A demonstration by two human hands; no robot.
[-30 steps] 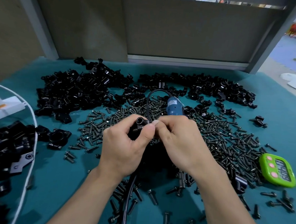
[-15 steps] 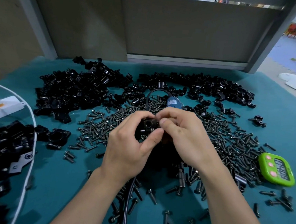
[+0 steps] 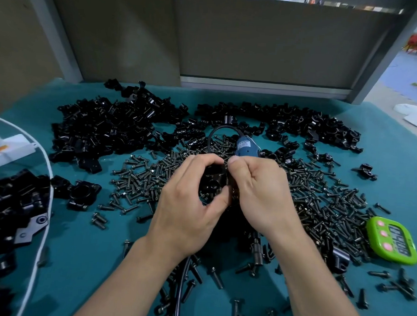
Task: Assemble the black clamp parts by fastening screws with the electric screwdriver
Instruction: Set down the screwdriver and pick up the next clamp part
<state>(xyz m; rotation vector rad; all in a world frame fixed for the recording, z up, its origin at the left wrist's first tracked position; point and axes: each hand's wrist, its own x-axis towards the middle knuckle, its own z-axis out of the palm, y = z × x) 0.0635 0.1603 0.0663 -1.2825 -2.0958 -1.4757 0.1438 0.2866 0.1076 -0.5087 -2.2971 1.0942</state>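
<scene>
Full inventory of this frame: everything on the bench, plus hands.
held clamp part: one, black, centre, between both hands
loose clamp parts: too many to count, black, piles along the far side
bagged clamp parts: many, black, under clear plastic, left edge
screws: too many to count, dark, spread over centre and near side
electric screwdriver: one, blue, just beyond the hands, black cable to near edge
timer: one, green with pink buttons, right
white box: one, white, far left
table: one, teal cover, under everything
left hand: one, grips the held clamp part
right hand: one, pinches the held clamp part's top
</scene>
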